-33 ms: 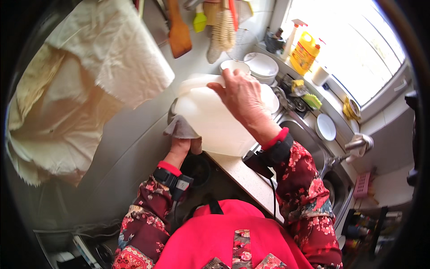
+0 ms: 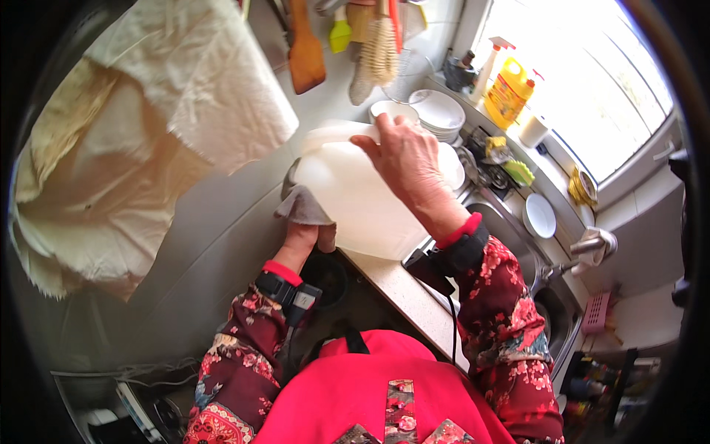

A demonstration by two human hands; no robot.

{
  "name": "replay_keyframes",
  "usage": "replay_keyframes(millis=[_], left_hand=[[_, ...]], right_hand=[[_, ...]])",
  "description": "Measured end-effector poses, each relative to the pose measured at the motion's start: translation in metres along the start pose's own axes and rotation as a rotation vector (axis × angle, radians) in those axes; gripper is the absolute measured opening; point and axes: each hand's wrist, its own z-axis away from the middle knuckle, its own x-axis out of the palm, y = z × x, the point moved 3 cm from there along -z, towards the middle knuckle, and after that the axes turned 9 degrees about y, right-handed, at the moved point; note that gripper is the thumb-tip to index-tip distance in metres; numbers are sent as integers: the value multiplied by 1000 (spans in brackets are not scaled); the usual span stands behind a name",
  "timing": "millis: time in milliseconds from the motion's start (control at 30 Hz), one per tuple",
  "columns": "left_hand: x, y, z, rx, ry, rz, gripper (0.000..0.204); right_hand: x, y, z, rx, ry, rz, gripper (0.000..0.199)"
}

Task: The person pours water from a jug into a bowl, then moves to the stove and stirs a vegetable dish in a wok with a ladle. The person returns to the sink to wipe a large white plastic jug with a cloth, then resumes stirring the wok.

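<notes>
Now, far left hung a cream cloth [image 2: 214, 96]; right of it, the left hand [image 2: 299, 240] clutched a grey rag [image 2: 305, 207] at the left side of the white plastic container [image 2: 362, 200], and a slack pinch could have dropped that rag! The white plastic container was above the counter [image 2: 396, 285], its support unclear. Rightward, the right hand [image 2: 408, 163] gripped its upper rim; one slip risked knocking the stacked plates [image 2: 442, 115] beyond.
</notes>
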Motion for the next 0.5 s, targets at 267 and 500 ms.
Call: replay_keyframes(millis=[267, 500], left_hand=[[29, 35, 10, 365, -29, -317, 39], [61, 65, 67, 435, -79, -413, 27]], right_hand=[[-2, -1, -14, 81, -214, 116, 49], [-2, 1, -16, 143, -218, 103, 49]])
